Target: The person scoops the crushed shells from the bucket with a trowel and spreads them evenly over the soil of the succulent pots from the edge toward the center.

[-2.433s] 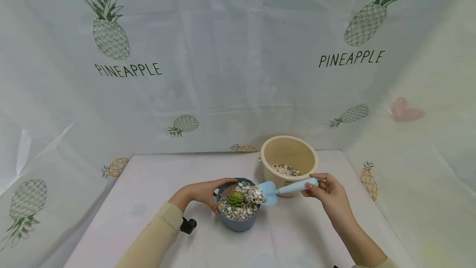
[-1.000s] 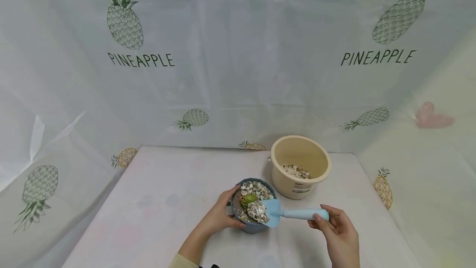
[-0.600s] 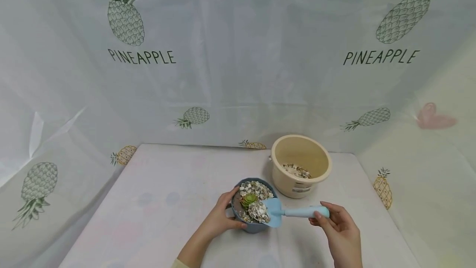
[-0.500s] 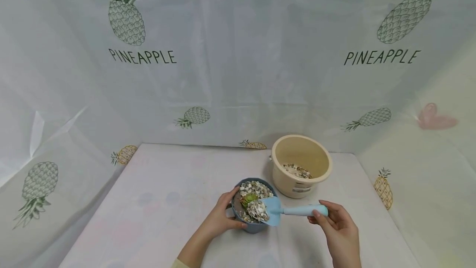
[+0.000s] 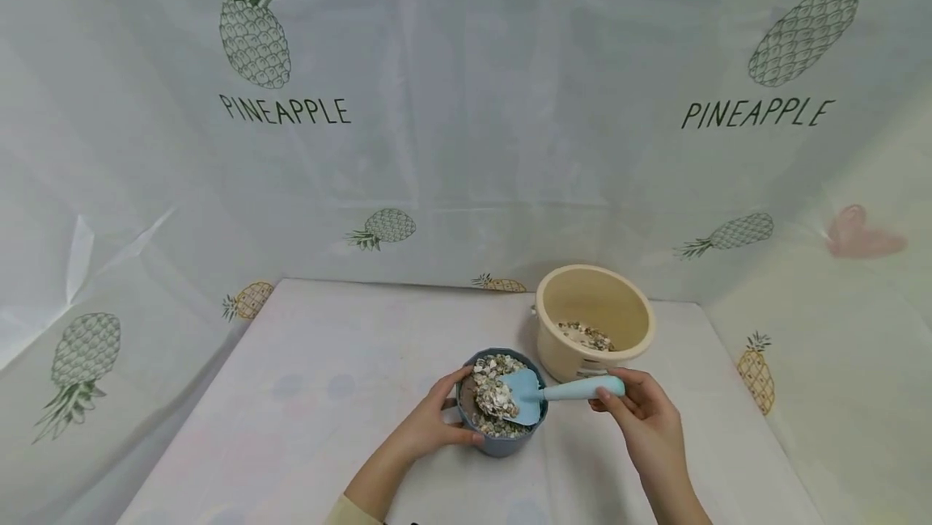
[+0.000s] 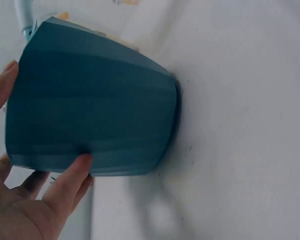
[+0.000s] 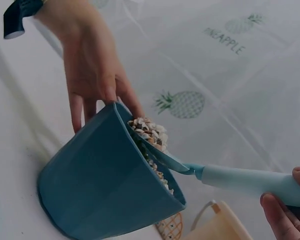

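Observation:
A blue plant pot (image 5: 502,447) stands on the table, largely filled with pale gravel. My left hand (image 5: 429,426) grips its left side, thumb at the front and fingers along the rim; the left wrist view shows the hand against the pot wall (image 6: 90,105). With thumb and fingers my right hand (image 5: 650,420) holds a light blue trowel (image 5: 582,389) by the end of its handle. The trowel's blade carries a heap of gravel (image 7: 150,132) over the pot's middle. In the head view the heap and blade cover the green succulent.
Behind and to the right of the pot stands a cream bucket (image 5: 561,355) with some gravel on its bottom. A pale cloth (image 5: 335,339) covers the table. Pineapple-printed sheeting (image 5: 466,145) hangs at the back and sides.
The trowel with its gravel has moved left and slightly away from me, from the pot's right front to over its middle. The succulent, visible before, is now covered. The left hand keeps its hold.

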`<act>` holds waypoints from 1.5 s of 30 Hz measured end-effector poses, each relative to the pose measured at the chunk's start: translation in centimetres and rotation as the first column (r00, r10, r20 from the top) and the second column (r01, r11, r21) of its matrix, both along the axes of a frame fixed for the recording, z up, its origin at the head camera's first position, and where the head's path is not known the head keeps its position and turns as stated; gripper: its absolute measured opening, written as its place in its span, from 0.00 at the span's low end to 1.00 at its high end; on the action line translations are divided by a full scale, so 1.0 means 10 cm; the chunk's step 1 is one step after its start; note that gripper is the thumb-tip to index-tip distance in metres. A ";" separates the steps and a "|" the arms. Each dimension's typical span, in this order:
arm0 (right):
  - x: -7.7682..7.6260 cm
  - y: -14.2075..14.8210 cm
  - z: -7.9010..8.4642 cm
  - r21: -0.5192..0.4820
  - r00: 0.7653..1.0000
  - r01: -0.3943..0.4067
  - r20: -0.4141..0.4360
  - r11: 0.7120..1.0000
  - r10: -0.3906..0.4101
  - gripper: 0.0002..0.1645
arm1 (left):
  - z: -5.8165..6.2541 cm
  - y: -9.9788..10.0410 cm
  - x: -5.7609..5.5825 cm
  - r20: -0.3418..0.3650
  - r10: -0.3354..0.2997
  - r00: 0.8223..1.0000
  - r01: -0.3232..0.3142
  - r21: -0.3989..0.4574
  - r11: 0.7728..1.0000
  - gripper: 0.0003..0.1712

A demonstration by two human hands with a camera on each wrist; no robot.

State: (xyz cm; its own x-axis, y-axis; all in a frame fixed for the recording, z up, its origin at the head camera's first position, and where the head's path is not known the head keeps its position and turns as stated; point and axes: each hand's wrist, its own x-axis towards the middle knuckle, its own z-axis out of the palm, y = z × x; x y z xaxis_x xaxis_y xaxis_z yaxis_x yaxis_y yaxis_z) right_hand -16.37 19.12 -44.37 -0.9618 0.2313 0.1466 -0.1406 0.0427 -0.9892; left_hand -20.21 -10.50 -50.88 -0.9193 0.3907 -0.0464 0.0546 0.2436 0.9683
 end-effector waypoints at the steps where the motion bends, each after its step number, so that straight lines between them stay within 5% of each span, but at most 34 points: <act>1: -0.02 0.00 0.01 0.009 1.000 -0.015 -0.017 1.000 0.015 0.19 | 0.01 -0.01 -0.01 0.016 -0.007 1.000 0.007 0.010 1.000 0.58; 8: -0.14 0.00 0.07 0.053 0.986 -0.131 -0.100 0.990 0.136 0.20 | 0.07 -0.06 -0.10 0.053 -0.051 0.997 0.053 -0.031 0.998 0.58; 23: -0.33 -0.09 0.27 0.219 0.964 -0.217 -0.104 0.951 0.244 0.18 | 0.05 0.01 -0.12 0.077 -0.045 0.996 0.047 -0.019 0.999 0.58; 37: -0.40 -0.04 0.33 0.212 0.948 -0.267 -0.117 0.940 0.296 0.16 | 0.05 0.00 -0.10 0.091 -0.040 0.995 0.042 -0.022 0.999 0.58; 45: -0.47 -0.16 0.34 0.204 0.945 -0.290 -0.094 0.935 0.313 0.18 | 0.04 -0.03 -0.09 0.131 -0.056 0.990 0.050 0.046 0.998 0.58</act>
